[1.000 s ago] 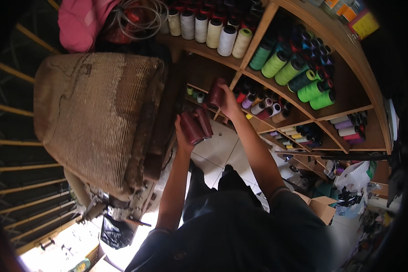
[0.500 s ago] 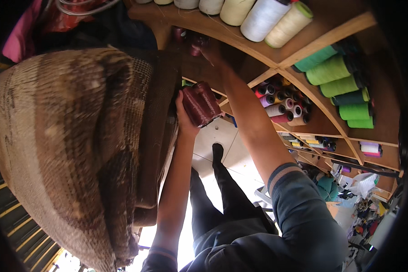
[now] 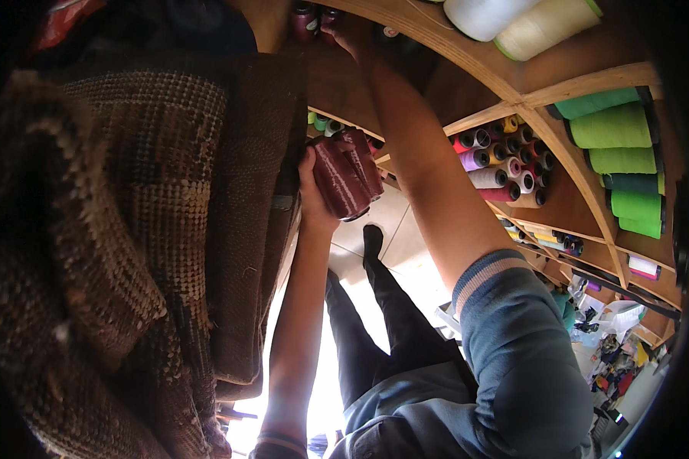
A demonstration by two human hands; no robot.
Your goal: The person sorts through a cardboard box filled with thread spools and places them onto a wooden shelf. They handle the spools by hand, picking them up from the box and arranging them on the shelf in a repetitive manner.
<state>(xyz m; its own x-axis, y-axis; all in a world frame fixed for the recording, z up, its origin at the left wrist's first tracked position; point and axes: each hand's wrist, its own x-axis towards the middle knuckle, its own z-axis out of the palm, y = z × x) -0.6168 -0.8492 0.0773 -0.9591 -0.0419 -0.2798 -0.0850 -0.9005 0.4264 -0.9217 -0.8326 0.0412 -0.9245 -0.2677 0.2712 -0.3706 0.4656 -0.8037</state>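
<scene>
Two maroon thread spools (image 3: 343,180) sit side by side in my left hand (image 3: 314,195), which is closed around them in front of the shelf. My right hand (image 3: 351,37) reaches up into a shadowed shelf compartment. Its fingers are on another maroon spool (image 3: 330,17), which stands beside a similar maroon spool (image 3: 305,21) at the back left of that compartment. Shadow hides part of the right hand's grip.
A thick brown woven fabric bundle (image 3: 130,199) fills the left side, close to my left arm. The wooden shelf (image 3: 520,103) holds green spools (image 3: 616,126), white and cream cones (image 3: 547,30) and mixed-colour spools (image 3: 505,164). Cluttered scraps (image 3: 612,359) lie at lower right.
My view has shifted, so the shelf sits higher and the fabric looks closer. My right hand and its spool now appear nearer the top, beside the other maroon spool. The left hand keeps its two spools.
</scene>
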